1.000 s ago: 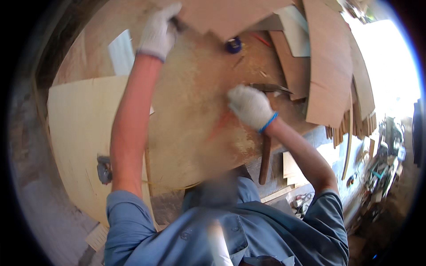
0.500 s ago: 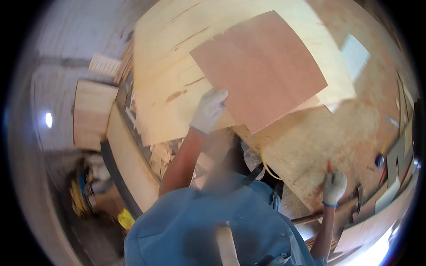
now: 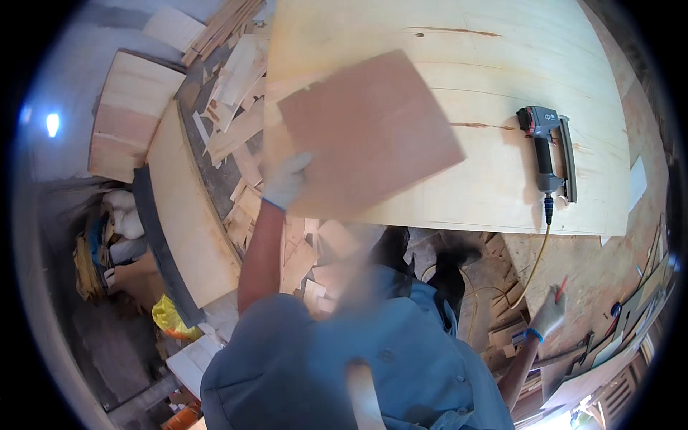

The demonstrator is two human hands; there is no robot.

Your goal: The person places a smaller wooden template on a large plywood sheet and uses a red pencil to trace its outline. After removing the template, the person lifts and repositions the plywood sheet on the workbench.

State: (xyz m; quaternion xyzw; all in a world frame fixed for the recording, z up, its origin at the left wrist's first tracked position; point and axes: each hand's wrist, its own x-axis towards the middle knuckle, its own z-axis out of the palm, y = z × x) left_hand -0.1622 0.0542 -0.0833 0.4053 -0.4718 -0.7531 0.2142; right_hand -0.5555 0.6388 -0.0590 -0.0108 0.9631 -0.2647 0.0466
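Best hold the brown panel (image 3: pixel 376 132) level over the pale sheet (image 3: pixel 502 68), left of the nail gun (image 3: pixel 546 154), with the left hand (image 3: pixel 285 183) clamped on its near-left edge, the right hand (image 3: pixel 549 315) closed round a red stick (image 3: pixel 562 286)

Left head-worn fisheye, facing steeply down (rim bent, corners black), close above the wearer's blue shirt (image 3: pixel 430 358)

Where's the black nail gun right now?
In the head view, the nail gun lies right of centre on the pale plywood, between the brown board in the left hand and the plywood's right edge.
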